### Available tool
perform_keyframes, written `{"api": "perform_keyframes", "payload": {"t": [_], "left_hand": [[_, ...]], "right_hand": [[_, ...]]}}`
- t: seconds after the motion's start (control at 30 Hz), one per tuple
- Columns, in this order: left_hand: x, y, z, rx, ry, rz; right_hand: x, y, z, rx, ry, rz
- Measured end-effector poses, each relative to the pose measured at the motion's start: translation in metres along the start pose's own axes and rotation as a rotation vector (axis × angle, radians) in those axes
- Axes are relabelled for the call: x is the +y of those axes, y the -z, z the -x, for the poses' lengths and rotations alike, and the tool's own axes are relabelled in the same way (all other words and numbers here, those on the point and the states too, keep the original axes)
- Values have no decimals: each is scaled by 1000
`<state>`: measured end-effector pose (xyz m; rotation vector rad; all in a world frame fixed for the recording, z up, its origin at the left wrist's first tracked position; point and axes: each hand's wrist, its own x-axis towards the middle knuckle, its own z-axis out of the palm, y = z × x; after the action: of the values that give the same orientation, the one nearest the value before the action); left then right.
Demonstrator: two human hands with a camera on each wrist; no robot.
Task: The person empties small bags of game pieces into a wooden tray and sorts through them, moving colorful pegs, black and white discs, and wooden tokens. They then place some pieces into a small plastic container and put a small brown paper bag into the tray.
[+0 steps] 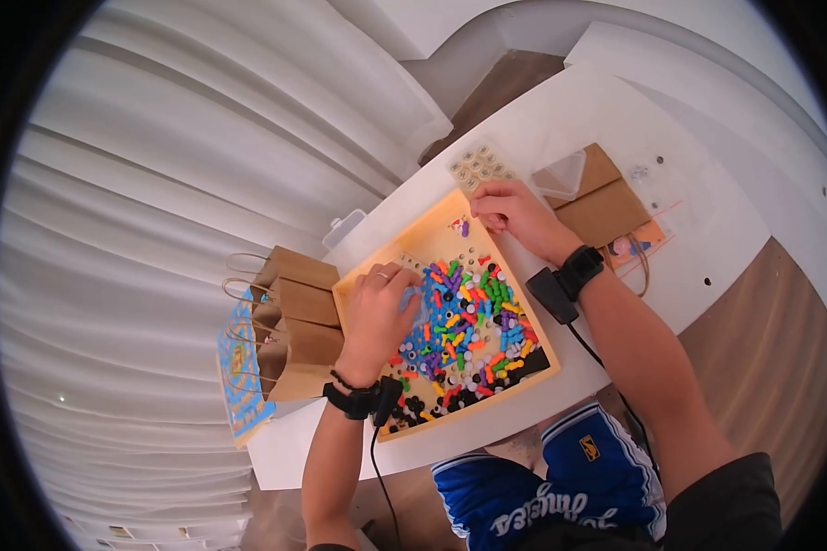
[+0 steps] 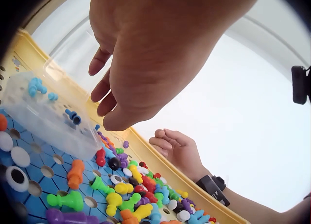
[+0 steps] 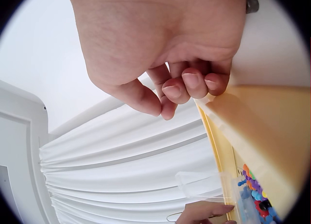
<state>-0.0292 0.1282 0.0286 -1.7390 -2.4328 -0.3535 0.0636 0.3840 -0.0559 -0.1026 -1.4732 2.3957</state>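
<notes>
The big white counter [image 1: 717, 220] has a pale yellow wooden tray [image 1: 432, 230] on it. Brown paper bags [image 1: 303, 326] stand beside the tray's left side. The left hand [image 1: 374, 312] is over the tray with a loose, fairly wide grip, near a clear plastic box [image 2: 53, 131]. The right hand [image 1: 522, 219] is by the tray's far edge, its grip narrow, fingers curled, nothing seen inside. Little blue plastic pegs [image 2: 36, 87] are in the box; bright plastic pegs [image 1: 496, 294] fill much of the tray.
</notes>
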Motion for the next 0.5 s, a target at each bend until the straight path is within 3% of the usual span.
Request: {"api": "perform_keyframes", "payload": {"t": [0.13,0.33,0.5], "left_hand": [[3,-18,-10,-24,-107,-82],[10,-25,-19,-124,-111,-165],[3,-20,-19,-54,-100,-96]], "right_hand": [[0,0,-1,-1,-1,-5],[-1,0,1,3,-5,-14],[0,1,-1,10,-4,3]]}}
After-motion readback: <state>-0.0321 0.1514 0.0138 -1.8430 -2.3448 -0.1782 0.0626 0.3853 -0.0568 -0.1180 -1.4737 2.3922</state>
